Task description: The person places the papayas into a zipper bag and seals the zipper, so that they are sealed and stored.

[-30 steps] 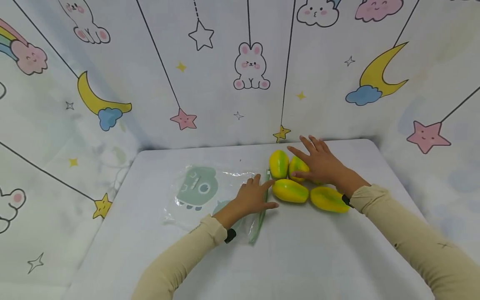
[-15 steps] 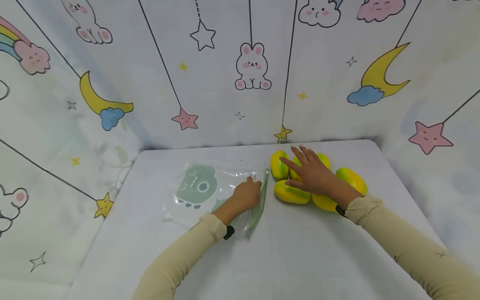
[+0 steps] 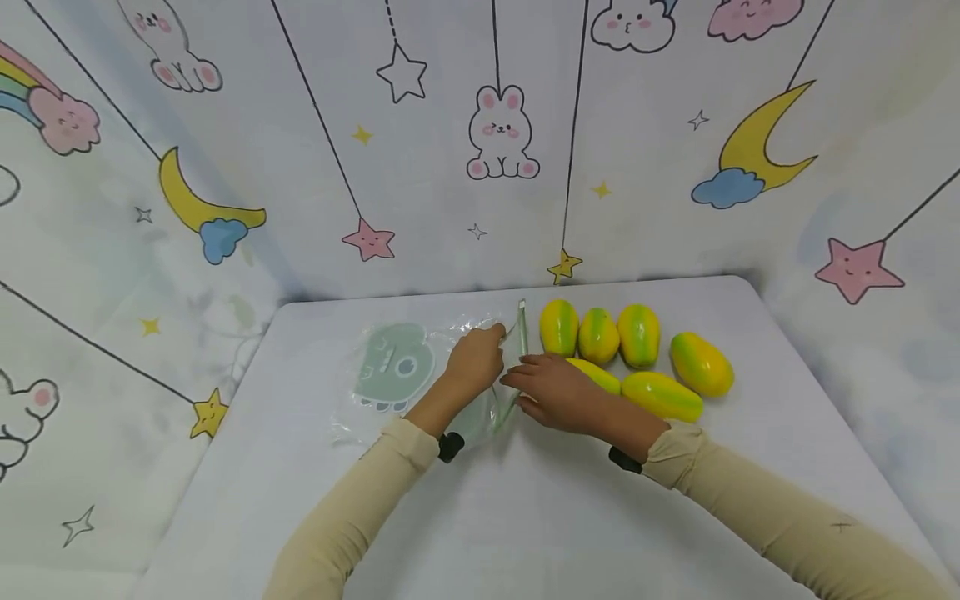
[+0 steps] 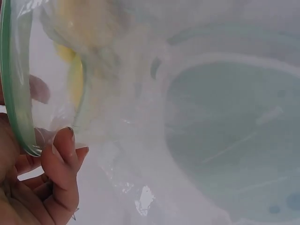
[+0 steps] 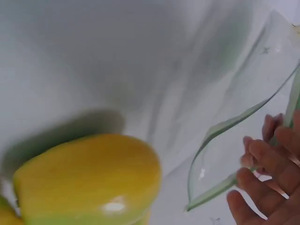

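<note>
My left hand (image 3: 474,364) pinches the open edge of a clear plastic zip bag (image 3: 396,365), which has a pale green cartoon animal print and lies on the white table. In the left wrist view, curled fingertips (image 4: 65,146) grip the plastic beside the green zip strip (image 4: 14,98). My right hand (image 3: 566,396) is at the bag's mouth, fingers loosely extended; in the right wrist view its fingers (image 5: 276,161) are spread beside the parted green edges. Whether they touch the plastic is unclear. A yellow-green, mango-like fruit (image 5: 89,176) lies near the right hand.
Several similar yellow-green fruits (image 3: 637,335) are grouped on the table (image 3: 450,533) right of the bag, one partly hidden by the right hand. A patterned cloth wall (image 3: 420,167) stands behind the table.
My right hand has moved left from over the fruits to the bag's mouth. My left hand has moved from beside the fruits to grip the bag's edge, and the mouth has parted.
</note>
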`<state>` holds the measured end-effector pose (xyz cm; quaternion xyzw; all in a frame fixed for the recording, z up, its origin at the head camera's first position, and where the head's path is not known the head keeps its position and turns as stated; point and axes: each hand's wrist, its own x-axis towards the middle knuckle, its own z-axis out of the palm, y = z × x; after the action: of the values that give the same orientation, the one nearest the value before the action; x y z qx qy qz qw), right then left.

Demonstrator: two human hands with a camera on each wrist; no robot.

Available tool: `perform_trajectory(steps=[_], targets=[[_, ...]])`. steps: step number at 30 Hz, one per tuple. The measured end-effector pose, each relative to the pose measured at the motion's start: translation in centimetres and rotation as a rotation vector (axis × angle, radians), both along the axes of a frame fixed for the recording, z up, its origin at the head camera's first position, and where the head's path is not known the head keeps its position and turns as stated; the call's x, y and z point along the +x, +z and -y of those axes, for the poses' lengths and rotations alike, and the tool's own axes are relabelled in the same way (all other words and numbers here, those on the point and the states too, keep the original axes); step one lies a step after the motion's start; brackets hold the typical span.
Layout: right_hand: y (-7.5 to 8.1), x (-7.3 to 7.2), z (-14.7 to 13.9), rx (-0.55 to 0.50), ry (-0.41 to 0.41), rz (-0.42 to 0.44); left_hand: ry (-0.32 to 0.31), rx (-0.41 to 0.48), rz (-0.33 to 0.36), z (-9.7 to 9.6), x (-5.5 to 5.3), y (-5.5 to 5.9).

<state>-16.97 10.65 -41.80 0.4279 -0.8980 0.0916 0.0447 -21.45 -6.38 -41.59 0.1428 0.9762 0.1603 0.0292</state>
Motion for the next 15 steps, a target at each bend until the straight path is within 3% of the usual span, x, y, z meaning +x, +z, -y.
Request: perform_trajectory(steps=[5, 8, 12, 15], targets=[[-0.2, 0.0, 1.8, 0.021, 0.042, 0.100, 0.016, 0.001, 0.005, 0.8, -0.3, 0.7], [-0.2, -0.4, 2.3, 0.013, 0.059, 0.096, 0.020, 0.004, 0.020, 1.2, -0.5, 0.9], [-0.2, -1.2, 2.5, 0.027, 0.015, 0.108, 0.011, 0.000, 0.013, 1.4, -0.8, 1.4], [-0.7, -1.6, 2.5, 0.124, -0.029, 0.224, 0.004, -0.032, -0.028, 1.5, -0.9, 1.8]])
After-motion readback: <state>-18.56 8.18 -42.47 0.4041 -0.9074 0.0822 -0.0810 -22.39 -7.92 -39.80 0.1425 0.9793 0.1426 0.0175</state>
